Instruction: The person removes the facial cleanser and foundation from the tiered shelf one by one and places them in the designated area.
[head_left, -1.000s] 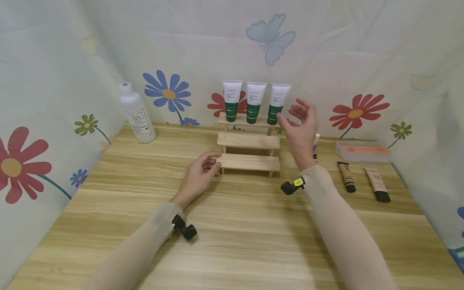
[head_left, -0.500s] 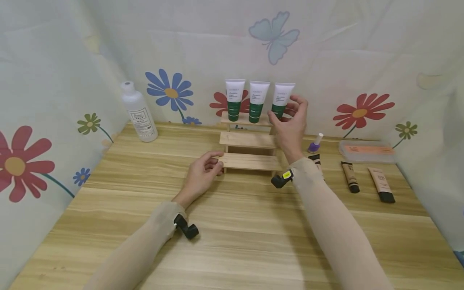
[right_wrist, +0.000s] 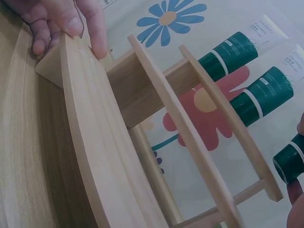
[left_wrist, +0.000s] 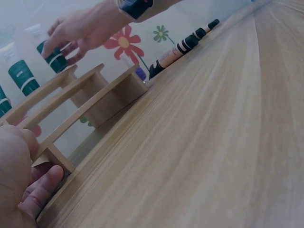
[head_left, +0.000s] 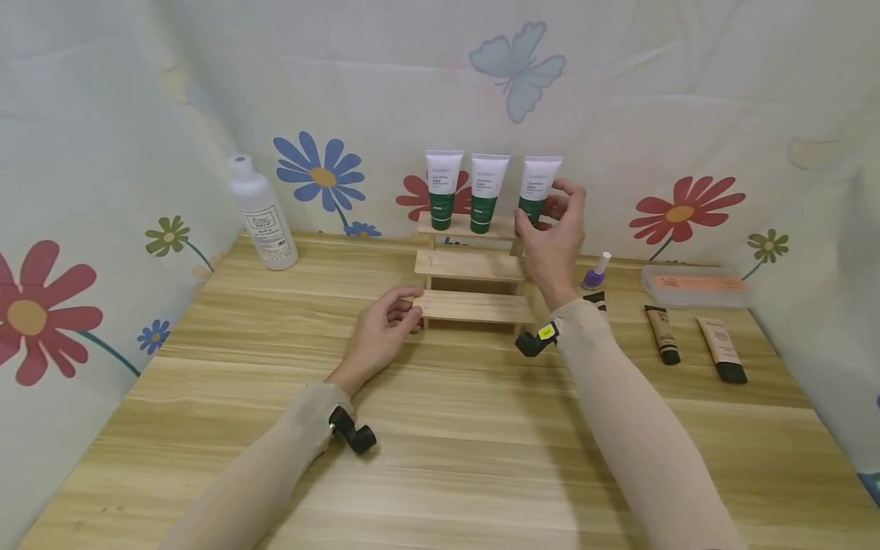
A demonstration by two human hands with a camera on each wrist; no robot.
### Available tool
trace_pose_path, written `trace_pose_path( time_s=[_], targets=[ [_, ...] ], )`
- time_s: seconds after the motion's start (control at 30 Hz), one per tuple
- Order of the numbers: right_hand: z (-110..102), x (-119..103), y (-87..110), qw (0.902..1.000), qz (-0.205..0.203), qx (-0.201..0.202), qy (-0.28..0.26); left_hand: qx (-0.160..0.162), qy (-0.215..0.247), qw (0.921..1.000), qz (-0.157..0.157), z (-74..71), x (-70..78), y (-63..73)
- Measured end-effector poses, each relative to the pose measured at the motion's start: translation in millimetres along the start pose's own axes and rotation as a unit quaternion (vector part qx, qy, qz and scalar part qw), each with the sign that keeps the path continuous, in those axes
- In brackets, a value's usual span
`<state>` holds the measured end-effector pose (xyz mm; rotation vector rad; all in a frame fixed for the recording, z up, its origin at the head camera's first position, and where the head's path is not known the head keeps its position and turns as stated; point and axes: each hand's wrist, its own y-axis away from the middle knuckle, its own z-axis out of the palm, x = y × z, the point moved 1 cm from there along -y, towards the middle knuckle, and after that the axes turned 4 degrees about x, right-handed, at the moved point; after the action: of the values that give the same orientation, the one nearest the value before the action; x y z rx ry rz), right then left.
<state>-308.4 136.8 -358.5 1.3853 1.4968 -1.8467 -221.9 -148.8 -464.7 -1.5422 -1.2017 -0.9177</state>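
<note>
A three-step wooden stand (head_left: 474,305) is on the table, with my left hand (head_left: 381,328) gripping the left end of its lowest step. In the right wrist view, the thumb and fingers of that hand straddle the step's end. My right hand (head_left: 553,248) holds a white-and-green squeeze tube (head_left: 541,179) by its green lower part, upright at the top step's right end. The right wrist view shows this tube's cap (right_wrist: 290,161) just off the step's edge. Two matching tubes, a left tube (head_left: 443,187) and a middle tube (head_left: 488,191), stand cap-down on the top step.
A tall white bottle (head_left: 264,221) stands at the back left. Right of the stand are a purple nail polish bottle (head_left: 596,273), a dark-capped tube (head_left: 663,336), a beige tube (head_left: 722,351) and a clear plastic case (head_left: 696,286). A floral curtain (head_left: 385,92) hangs behind the table.
My right hand has moved left and closed its fingers round the right-hand tube, which has then shifted slightly right, away from the middle tube. My left hand stays on the stand.
</note>
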Motion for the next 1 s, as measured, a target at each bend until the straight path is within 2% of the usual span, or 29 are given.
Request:
trace_pose_path(
  time_s=[0.37, 0.7, 0.87, 1.0],
  targets=[
    [-26.0, -19.7, 1.6, 0.9990, -0.037, 0.023, -0.015, -0.003, -0.002, 1.0000, 0.001, -1.4, -0.3, 0.3],
    [-59.1, -33.5, -0.2, 0.9954, -0.057, 0.076, -0.009, -0.002, -0.004, 1.0000, 0.001, -0.9, 1.3, 0.0],
    [-80.4, -51.5, 9.8, 0.9960, -0.048, 0.074, -0.017, -0.001, -0.004, 1.0000, 0.005, -0.8, 0.0, -0.3],
    [-101.7, -45.6, 14.1, 0.9969, -0.031, 0.073, -0.006, -0.002, -0.007, 1.0000, 0.005, -0.8, 0.2, -0.4]
  ],
)
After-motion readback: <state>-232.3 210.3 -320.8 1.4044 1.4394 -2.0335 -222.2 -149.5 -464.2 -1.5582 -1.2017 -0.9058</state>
